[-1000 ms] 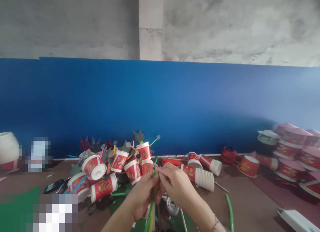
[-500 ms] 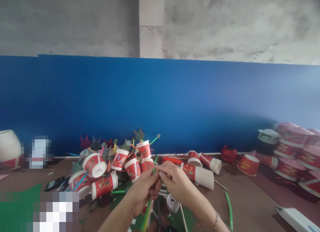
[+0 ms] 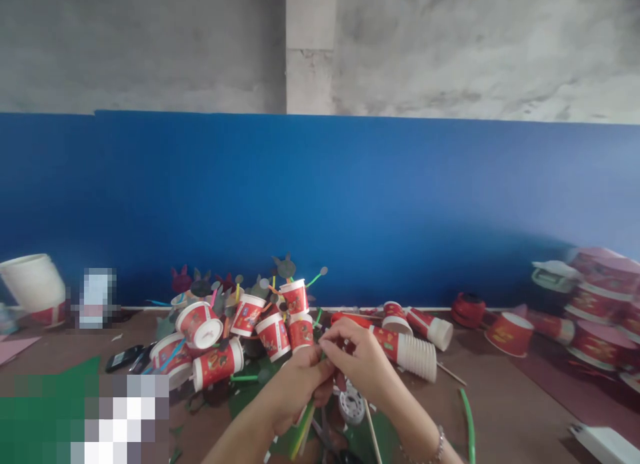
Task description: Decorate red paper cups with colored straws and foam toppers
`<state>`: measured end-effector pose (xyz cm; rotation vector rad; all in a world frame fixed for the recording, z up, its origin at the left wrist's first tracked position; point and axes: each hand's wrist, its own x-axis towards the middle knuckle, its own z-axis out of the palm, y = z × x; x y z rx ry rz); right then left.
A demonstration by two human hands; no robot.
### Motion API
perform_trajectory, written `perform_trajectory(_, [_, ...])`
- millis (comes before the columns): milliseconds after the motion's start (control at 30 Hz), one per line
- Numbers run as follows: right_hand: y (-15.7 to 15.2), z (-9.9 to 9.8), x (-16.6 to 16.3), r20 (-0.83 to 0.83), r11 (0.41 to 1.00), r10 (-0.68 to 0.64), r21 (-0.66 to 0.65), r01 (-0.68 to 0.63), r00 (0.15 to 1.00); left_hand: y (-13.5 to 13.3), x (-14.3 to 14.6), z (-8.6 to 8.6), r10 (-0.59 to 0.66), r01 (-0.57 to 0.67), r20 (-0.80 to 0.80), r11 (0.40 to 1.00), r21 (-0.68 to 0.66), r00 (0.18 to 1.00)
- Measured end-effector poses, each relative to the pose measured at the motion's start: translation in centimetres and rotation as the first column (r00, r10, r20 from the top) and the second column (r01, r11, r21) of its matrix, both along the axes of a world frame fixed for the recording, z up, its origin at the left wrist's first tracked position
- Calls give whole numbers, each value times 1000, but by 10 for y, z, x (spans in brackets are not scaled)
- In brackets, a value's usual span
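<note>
My left hand (image 3: 303, 379) is closed around some thin green and yellow straws (image 3: 303, 429), whose lower ends stick out below the fist. My right hand (image 3: 356, 352) meets it at the fingertips, thumb and fingers pinched together. Whatever sits between those fingertips is too small and covered to make out. Behind both hands lies a heap of red-and-white paper cups (image 3: 274, 336), some fitted with coloured straws and dark paper animal heads. Under my wrists are scissors (image 3: 326, 434) and a roll of tape (image 3: 351, 405).
A nested stack of cups (image 3: 417, 357) lies right of my hands, near a wooden stick (image 3: 373, 431) and a green tube (image 3: 469, 424). Larger red tubs (image 3: 600, 344) are piled far right. A white bucket (image 3: 34, 284) stands far left. A blue wall panel (image 3: 320, 204) closes off the back.
The view has swung slightly left, so everything sits further right in the picture. My right fingers have drawn up and curled more at the left thumb; the left hand keeps its hold on the straws.
</note>
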<state>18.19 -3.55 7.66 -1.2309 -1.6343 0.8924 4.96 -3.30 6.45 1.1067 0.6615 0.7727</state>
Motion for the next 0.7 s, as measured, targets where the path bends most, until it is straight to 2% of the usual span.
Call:
perform_trajectory(167, [2, -3, 0, 18, 998, -27, -49, 28, 999, 0, 0, 2, 16, -16, -8, 1000, 19, 1000])
perform_trajectory(367, [3, -2, 4, 80, 997, -57, 64, 52, 995, -1, -1, 3, 52, -49, -45, 996, 75, 998])
perform_trajectory(467, [1, 3, 6, 37, 1000, -8, 18, 7, 999, -1, 0, 4, 43, -34, -83, 994, 99, 996])
perform_trajectory(567, [1, 7, 9, -17, 999, 21, -47, -22, 1000, -2, 0, 3, 28, -24, -74, 998, 62, 997])
perform_trajectory(700, [5, 6, 11, 46, 999, -41, 1, 41, 998, -3, 0, 0, 22, -21, -77, 1000, 16, 997])
